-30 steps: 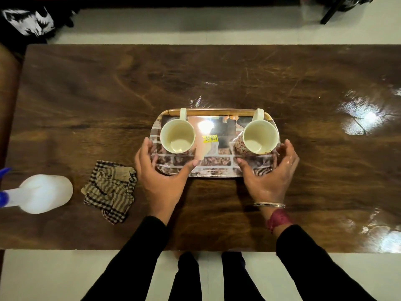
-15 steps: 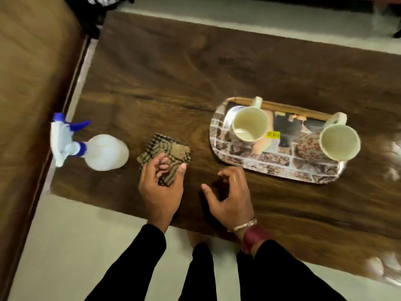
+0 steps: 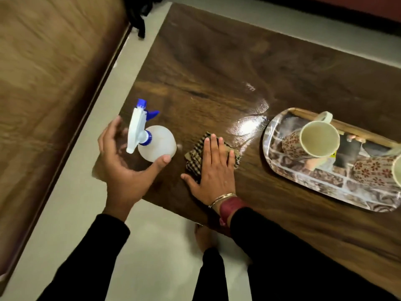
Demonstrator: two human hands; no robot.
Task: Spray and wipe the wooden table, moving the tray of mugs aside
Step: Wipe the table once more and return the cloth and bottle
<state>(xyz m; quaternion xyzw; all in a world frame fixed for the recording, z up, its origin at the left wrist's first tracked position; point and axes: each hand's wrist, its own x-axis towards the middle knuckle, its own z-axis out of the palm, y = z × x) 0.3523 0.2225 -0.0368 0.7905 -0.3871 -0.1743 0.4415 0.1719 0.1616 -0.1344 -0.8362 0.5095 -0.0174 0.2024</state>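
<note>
A white spray bottle (image 3: 157, 144) with a blue and white trigger head stands near the table's left corner. My left hand (image 3: 123, 164) is spread around it, thumb by the bottle's base, fingers apart and not closed on it. A checked cloth (image 3: 195, 155) lies folded on the dark wooden table (image 3: 217, 68), and my right hand (image 3: 213, 170) rests flat on top of it. At the right sits the patterned tray (image 3: 303, 183) with a cream mug (image 3: 319, 139) and a second mug (image 3: 373, 171) cut off by the frame edge.
A large brown wooden surface (image 3: 50, 79) runs along the left, separated from the table by a strip of pale floor (image 3: 91, 203). My dark trouser legs (image 3: 212, 276) show below the table's near edge. A dark object (image 3: 138, 14) lies on the floor at the top.
My hands left the tray, which now sits to the right. The left hand went from the cloth to the spray bottle, and the right hand came down flat on the cloth. The view swung left.
</note>
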